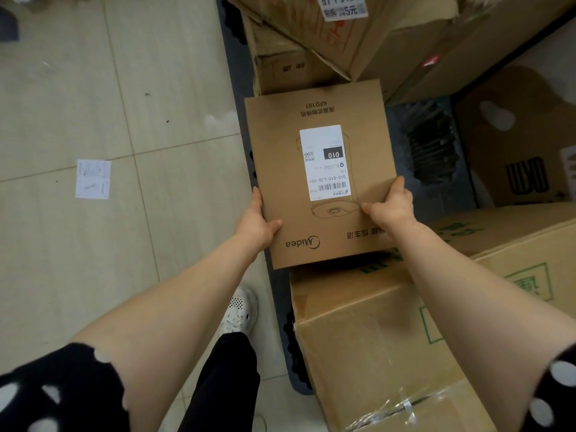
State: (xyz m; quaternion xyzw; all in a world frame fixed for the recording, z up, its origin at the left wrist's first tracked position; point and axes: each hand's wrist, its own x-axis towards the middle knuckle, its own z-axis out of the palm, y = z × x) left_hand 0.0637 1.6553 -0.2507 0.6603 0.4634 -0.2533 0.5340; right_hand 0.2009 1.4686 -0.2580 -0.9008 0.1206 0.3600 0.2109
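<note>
A paper slip [93, 179] is seen on the tiled floor [78, 104]. The Midea box [290, 182] is gripped at its near edges by the left hand [257, 224] and the right hand [391, 207], above stacked cartons [374, 338].

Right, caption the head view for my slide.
Left hand and right hand grip a Midea carton bearing a white shipping label, among bigger cardboard boxes on a dark pallet.

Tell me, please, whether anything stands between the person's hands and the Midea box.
Nothing visible does. The left hand and the right hand already grip the Midea box by its two side edges, thumbs on its top face.
</note>
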